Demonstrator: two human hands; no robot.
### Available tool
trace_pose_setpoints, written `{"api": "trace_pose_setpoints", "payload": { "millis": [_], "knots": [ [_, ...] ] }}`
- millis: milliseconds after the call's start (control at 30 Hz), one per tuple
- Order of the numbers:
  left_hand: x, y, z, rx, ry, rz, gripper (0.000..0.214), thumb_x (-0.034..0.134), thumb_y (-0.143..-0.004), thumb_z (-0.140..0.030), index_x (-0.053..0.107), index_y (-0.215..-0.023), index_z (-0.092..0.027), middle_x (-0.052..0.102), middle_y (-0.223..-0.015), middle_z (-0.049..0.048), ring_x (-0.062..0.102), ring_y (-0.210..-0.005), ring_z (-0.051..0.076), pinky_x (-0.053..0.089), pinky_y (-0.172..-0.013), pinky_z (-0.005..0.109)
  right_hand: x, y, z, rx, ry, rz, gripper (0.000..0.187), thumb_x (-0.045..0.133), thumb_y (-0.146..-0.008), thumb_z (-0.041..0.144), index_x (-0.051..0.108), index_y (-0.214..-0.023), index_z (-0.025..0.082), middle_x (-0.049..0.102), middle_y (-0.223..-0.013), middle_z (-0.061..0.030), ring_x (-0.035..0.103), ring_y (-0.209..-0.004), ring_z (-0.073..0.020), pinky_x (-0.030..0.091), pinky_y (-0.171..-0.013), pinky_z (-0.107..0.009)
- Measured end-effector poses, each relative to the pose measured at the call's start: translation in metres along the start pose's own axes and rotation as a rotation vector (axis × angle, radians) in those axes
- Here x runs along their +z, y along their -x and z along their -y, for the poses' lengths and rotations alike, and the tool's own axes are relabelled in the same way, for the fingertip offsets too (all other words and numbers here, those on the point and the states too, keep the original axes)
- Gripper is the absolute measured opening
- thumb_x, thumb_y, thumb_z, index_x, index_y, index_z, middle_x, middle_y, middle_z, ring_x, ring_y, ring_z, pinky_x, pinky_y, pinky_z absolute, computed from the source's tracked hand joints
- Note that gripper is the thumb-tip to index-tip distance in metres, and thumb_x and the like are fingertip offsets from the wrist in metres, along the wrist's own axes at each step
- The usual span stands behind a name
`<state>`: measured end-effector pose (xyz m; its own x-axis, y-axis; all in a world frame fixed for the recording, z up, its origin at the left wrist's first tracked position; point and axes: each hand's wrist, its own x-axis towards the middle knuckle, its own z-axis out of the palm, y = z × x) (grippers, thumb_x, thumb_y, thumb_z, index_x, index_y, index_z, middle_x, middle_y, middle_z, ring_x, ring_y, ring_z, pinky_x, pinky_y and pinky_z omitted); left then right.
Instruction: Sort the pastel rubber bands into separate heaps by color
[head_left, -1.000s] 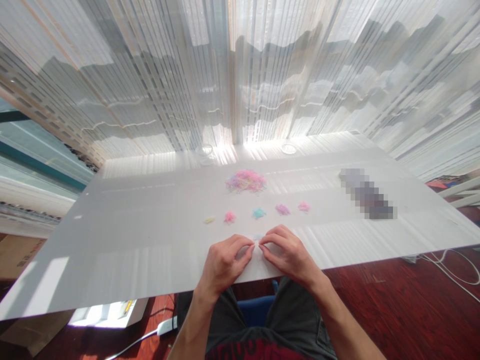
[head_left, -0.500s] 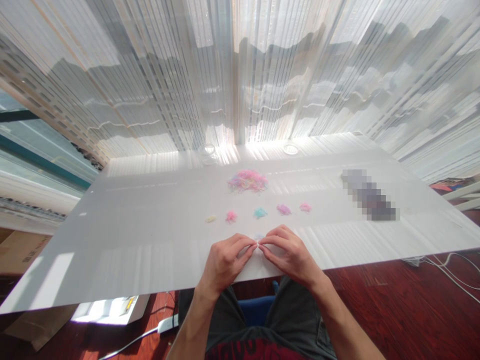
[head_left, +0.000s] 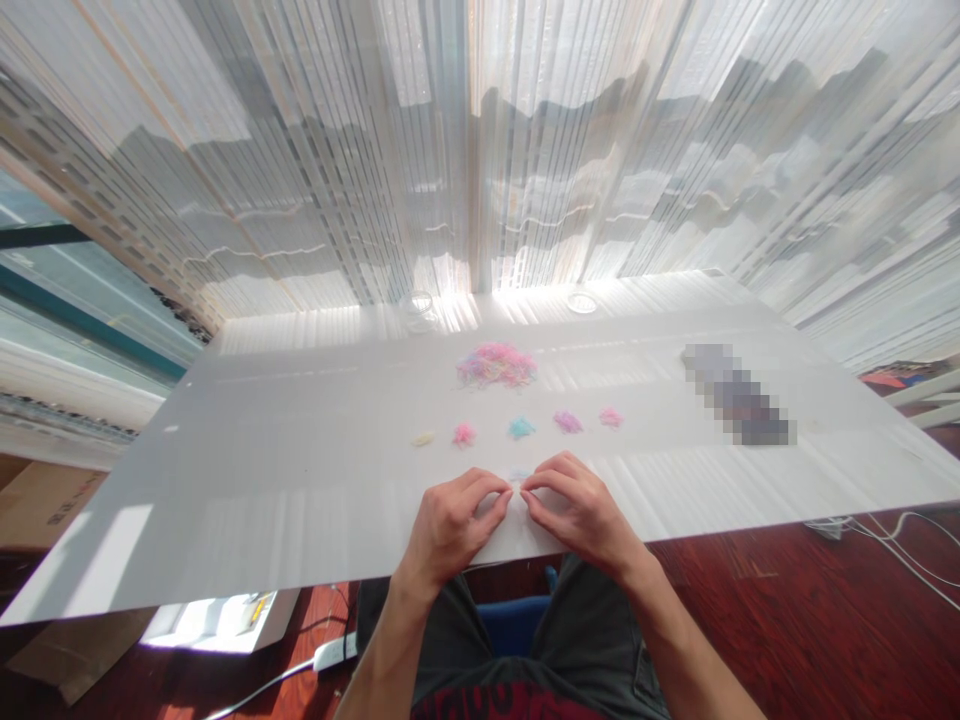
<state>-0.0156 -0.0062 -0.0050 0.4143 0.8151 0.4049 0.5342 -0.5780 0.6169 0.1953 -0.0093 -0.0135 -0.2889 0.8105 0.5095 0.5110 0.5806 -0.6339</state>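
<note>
My left hand (head_left: 452,522) and my right hand (head_left: 575,507) rest on the near edge of the white table (head_left: 300,470), fingertips pinched together and almost meeting. Between the fingertips lies something tiny and pale that I cannot make out (head_left: 517,476). Beyond the hands lies a row of small sorted heaps: a yellow heap (head_left: 422,438), a pink heap (head_left: 463,434), a teal heap (head_left: 520,428), a purple heap (head_left: 568,421) and another pink heap (head_left: 610,416). Farther back sits a bigger mixed pile of coloured bits (head_left: 496,364).
A blurred-out dark object (head_left: 737,393) lies at the table's right. Two clear round lids or dishes (head_left: 420,303) (head_left: 581,301) stand at the far edge before sheer curtains. Cables run over the red wooden floor (head_left: 825,610) on both sides.
Both hands stay at the same spot with only slight fingertip movement. The view has shifted a little.
</note>
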Motion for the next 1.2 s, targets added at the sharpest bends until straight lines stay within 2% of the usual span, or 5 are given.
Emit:
{"api": "trace_pose_setpoints", "payload": {
  "millis": [667,800,1000,1100,1200],
  "knots": [
    [0.000,0.003,0.001,-0.081,0.046,-0.039,0.008,0.061,-0.098,-0.021,0.068,-0.094,-0.021,0.072,-0.089,0.0004,0.054,-0.060,0.009,0.046,-0.059,0.020,-0.002,-0.001,0.003,0.022,-0.027,-0.024,0.010,0.067,-0.091,0.012,0.069,-0.090,0.022,0.066,-0.084,-0.0034,0.062,-0.081,-0.0198,0.053,-0.075,-0.034],
    [-0.020,0.003,0.008,-0.124,0.082,-0.139,0.010,0.061,-0.097,-0.022,0.069,-0.093,-0.020,0.072,-0.090,0.0024,0.059,-0.066,0.010,0.047,-0.057,0.018,-0.003,-0.001,0.003,0.043,-0.041,-0.031,0.011,0.066,-0.091,0.012,0.069,-0.091,0.023,0.067,-0.085,-0.0034,0.063,-0.082,-0.0198,0.054,-0.076,-0.034],
    [-0.068,-0.002,0.041,-0.197,-0.221,-0.293,0.016,0.062,-0.094,-0.031,0.073,-0.090,-0.020,0.072,-0.082,0.0000,0.051,-0.056,0.009,0.047,-0.060,0.021,-0.001,0.000,0.001,0.043,-0.066,-0.041,0.010,0.065,-0.093,0.014,0.069,-0.092,0.022,0.067,-0.086,-0.0040,0.063,-0.082,-0.0192,0.053,-0.076,-0.033],
    [-0.073,-0.003,0.057,-0.251,-0.377,-0.320,0.018,0.062,-0.093,-0.032,0.075,-0.089,-0.020,0.073,-0.080,-0.0005,0.052,-0.054,0.010,0.046,-0.061,0.022,-0.001,-0.001,0.001,0.055,-0.066,-0.047,0.010,0.063,-0.094,0.014,0.069,-0.091,0.022,0.068,-0.086,-0.0038,0.064,-0.082,-0.0191,0.053,-0.076,-0.033],
    [-0.068,-0.003,0.065,-0.292,-0.433,-0.307,0.018,0.061,-0.092,-0.031,0.076,-0.089,-0.021,0.073,-0.078,-0.0010,0.054,-0.054,0.011,0.045,-0.060,0.022,-0.001,-0.001,0.002,0.072,-0.065,-0.040,0.011,0.062,-0.095,0.014,0.068,-0.091,0.022,0.068,-0.085,-0.0035,0.064,-0.081,-0.0189,0.053,-0.076,-0.033]
  ]
}}
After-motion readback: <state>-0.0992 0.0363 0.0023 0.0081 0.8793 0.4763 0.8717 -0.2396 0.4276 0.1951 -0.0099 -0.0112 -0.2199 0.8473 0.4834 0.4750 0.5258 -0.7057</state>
